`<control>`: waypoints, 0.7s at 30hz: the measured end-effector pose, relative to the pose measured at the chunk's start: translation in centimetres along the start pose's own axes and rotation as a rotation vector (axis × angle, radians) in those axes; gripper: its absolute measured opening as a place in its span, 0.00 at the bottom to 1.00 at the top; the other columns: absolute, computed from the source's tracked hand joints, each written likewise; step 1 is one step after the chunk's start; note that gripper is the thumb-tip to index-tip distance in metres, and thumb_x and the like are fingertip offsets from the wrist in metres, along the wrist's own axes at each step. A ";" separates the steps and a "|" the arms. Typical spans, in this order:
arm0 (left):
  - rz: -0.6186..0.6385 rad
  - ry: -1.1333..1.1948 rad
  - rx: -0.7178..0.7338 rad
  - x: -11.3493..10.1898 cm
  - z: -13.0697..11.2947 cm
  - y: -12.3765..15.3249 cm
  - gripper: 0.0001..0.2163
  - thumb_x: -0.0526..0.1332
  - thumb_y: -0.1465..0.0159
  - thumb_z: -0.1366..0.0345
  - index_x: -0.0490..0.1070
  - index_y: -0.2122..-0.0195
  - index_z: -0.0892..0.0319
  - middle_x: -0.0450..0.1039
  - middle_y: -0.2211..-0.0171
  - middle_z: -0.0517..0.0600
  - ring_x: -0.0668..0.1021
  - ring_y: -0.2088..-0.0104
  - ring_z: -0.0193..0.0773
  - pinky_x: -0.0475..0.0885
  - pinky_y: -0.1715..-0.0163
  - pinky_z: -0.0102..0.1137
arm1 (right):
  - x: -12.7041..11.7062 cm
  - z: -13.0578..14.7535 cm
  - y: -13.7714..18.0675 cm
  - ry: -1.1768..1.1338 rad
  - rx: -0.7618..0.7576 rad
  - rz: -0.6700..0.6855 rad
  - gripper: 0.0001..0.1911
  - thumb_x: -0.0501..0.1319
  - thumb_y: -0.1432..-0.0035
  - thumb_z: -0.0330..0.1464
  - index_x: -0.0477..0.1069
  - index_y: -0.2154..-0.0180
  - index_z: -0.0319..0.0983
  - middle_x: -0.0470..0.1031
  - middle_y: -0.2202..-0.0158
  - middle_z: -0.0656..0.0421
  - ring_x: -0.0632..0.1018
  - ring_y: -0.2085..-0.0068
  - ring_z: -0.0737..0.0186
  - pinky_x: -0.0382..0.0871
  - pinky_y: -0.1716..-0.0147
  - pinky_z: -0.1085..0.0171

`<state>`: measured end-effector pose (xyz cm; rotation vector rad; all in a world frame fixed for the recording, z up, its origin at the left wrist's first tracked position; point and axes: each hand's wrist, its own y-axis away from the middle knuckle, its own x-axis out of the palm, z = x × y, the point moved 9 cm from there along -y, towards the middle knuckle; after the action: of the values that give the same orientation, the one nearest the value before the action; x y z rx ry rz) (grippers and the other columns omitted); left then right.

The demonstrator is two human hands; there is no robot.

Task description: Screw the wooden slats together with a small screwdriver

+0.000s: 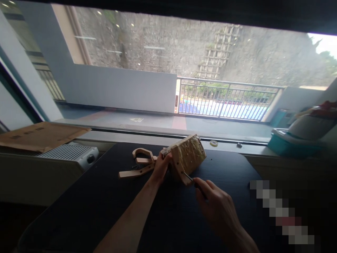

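A wooden box [193, 154] with clear plastic film or tape over one face sits tilted on the dark table. My left hand [161, 167] is closed on its left side, steadying it; the fingertips are partly hidden behind the box. In my right hand [214, 196] is a screwdriver [189, 177], its shaft pointing up and left. The tip meets the box's near end at a dark screw or hole. Left of the box lie curved and straight wooden pieces [135, 173], with a few small dark screws [135, 166] among them.
The black table [86, 203] stands against a window sill. On the sill are a tape roll [213, 143], a small dark item [239, 144] and a teal bin [284, 144]. A brown paper envelope [42, 135] rests by a white heater [71, 153] on the left.
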<state>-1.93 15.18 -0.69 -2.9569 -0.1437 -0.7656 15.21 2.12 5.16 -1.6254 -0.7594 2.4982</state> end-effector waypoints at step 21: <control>0.063 -0.028 0.091 2.4 -0.1 1.9 0.24 0.70 0.56 0.54 0.71 0.60 0.59 0.76 0.65 0.49 0.77 0.62 0.41 0.71 0.63 0.30 | 1.9 2.7 0.4 0.411 -0.165 0.137 0.22 0.52 0.45 0.19 0.69 0.51 0.40 0.73 0.71 0.56 0.74 0.72 0.62 0.57 0.77 0.66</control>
<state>0.35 13.47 0.43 -2.8723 -0.0846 -0.6907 12.08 1.38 4.27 -2.2190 -0.8379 2.1089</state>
